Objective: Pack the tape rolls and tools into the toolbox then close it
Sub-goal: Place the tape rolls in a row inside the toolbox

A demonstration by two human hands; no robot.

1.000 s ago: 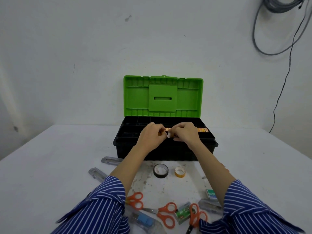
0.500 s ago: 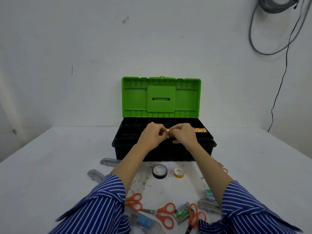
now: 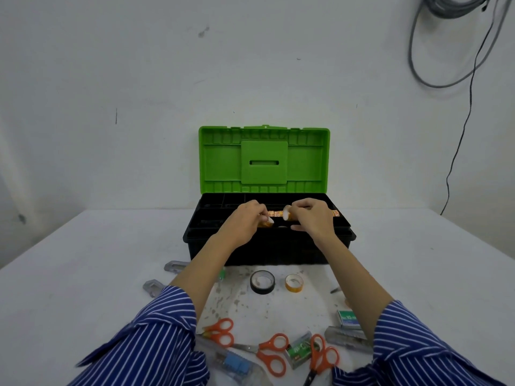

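Left hand: my left hand (image 3: 245, 222) hangs over the open toolbox (image 3: 269, 246), its fingers (image 3: 260, 212) pinching a small amber tape roll (image 3: 265, 222).
Right hand: my right hand (image 3: 312, 218) pinches a second small roll (image 3: 287, 215) of the same kind; I judge each hand holds one so both can go in together.
Between my fingers: a row of amber rolls (image 3: 274, 213) already lies in the tray, running on past my right hand toward the box's right end.
Beyond my fingers: the green lid (image 3: 264, 160) stands upright against the wall, leaving the box mouth free from above.
Below my fingers: dark tray compartments; which one each roll sits over I cannot tell.
Behind my wrists: on the desk (image 3: 83, 260), near the box front, lie a black tape roll (image 3: 262, 281) and an orange tape roll (image 3: 294, 283), apart from each other.
Nearest my sleeves: three orange-handled scissors (image 3: 271, 352), staple boxes (image 3: 347, 319) and clear plastic tools, all unpacked.
Room: open desk lies left and right of the box; the front rim is the edge my wrists must clear.
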